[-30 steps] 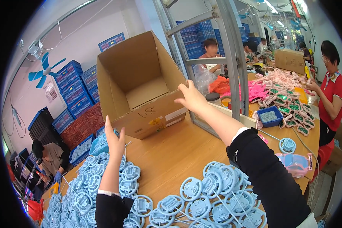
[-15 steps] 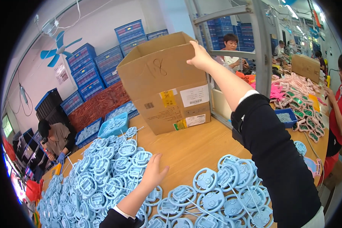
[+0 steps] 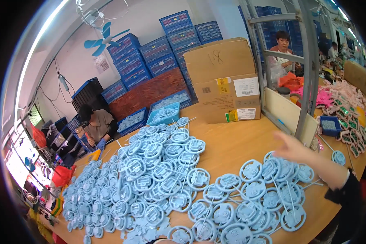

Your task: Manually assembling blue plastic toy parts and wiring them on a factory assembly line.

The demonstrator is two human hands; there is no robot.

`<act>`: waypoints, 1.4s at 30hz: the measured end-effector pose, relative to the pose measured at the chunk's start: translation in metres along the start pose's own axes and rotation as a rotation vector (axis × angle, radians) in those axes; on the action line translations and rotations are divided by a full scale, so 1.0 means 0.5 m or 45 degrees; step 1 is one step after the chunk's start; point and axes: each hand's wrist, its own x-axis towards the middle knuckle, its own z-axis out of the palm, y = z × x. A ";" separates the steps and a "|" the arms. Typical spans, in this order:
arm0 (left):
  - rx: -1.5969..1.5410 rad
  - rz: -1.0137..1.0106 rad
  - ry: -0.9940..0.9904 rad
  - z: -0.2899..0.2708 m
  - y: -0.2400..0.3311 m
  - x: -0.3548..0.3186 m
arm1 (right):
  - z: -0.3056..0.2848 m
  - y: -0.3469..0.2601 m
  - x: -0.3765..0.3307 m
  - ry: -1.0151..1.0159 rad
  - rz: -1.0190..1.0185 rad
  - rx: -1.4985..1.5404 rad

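Note:
My right hand [image 3: 293, 149] hovers over the right-hand pile of light blue plastic ring pieces [image 3: 253, 189]. It is slightly blurred, with finger and thumb apart and nothing visible between them. Each ring piece has a moulded plate across its middle, and thin pale sticks lie among them. Only a sliver of my left hand [image 3: 166, 242] shows at the lower edge, its fingers hidden. A larger heap of the same rings [image 3: 150, 162] spreads over the left of the table. Farther back, an open-topped cardboard box [image 3: 225, 87] stands upright on the wooden table [image 3: 223, 140].
A metal frame [image 3: 306, 77] rises right of the box. Blue tubs [image 3: 163, 114] of small parts stand behind the heap, and blue crates [image 3: 183, 40] are stacked farther back. One co-worker [image 3: 96, 126] bends at the left; another [image 3: 283, 51] sits beyond the frame.
My right hand has left the box's top edge and come down to the right pile. My left hand has dropped almost out of view. The box now stands straighter and farther back.

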 end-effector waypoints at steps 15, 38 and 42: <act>-0.385 -0.413 0.321 0.273 0.221 -0.001 | 0.193 -0.016 -0.597 0.296 0.357 0.851; 1.871 -1.552 0.376 -0.035 0.167 -0.505 | 0.517 -0.084 -0.588 0.015 -0.396 -0.498; 1.979 -1.689 0.125 -0.001 0.128 -0.480 | 0.505 -0.058 -0.583 0.071 -0.431 -0.429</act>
